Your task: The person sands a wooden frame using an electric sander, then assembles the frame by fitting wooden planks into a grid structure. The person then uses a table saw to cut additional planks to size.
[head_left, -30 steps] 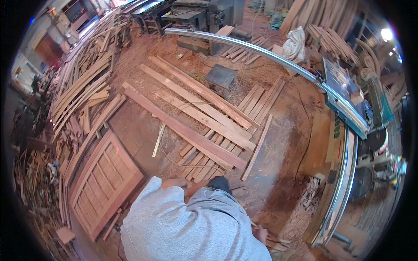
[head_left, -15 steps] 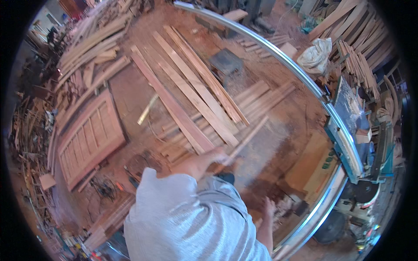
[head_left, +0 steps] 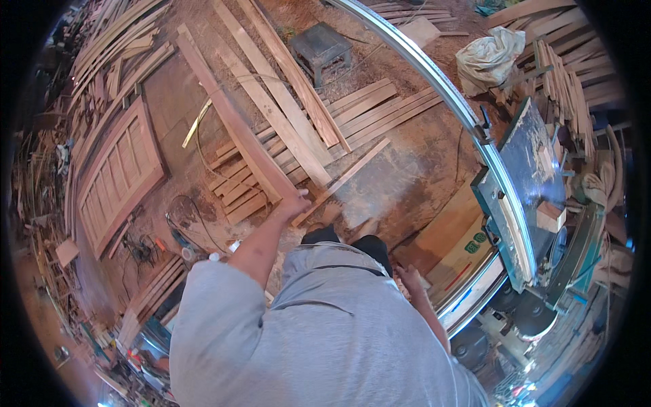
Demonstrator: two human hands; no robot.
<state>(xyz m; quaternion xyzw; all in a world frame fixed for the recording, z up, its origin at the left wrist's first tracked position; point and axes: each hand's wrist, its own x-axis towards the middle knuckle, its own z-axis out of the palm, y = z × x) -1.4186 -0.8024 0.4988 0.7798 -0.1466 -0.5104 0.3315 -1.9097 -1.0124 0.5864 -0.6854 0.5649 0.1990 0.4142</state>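
Note:
My left hand [head_left: 294, 203] is at the near end of a long reddish wooden plank [head_left: 237, 132], its fingers closed around that end. The plank slopes away to the far left, its near end over several shorter boards [head_left: 239, 197]. To its right lie more long pale planks [head_left: 277, 122]. Beside my right hip, my right hand [head_left: 409, 278] hangs with nothing in it, fingers loosely apart. It is nearest to a flat cardboard sheet [head_left: 451, 234] on the floor. My bare feet [head_left: 330, 213] stand close to a narrow wooden strip [head_left: 349, 178].
A curved-looking metal rail [head_left: 434, 74] runs along my right, with a machine table [head_left: 532, 159] beyond it. A dark stool [head_left: 321, 47] stands ahead, near a white sack [head_left: 489, 60]. On the left lie a slatted wooden panel [head_left: 121, 178] and a power tool [head_left: 182, 244] with cords.
The whole view has shifted, so the planks sit higher and farther left. My left hand stays at the plank's end. My right hand has come up, its fingers less spread.

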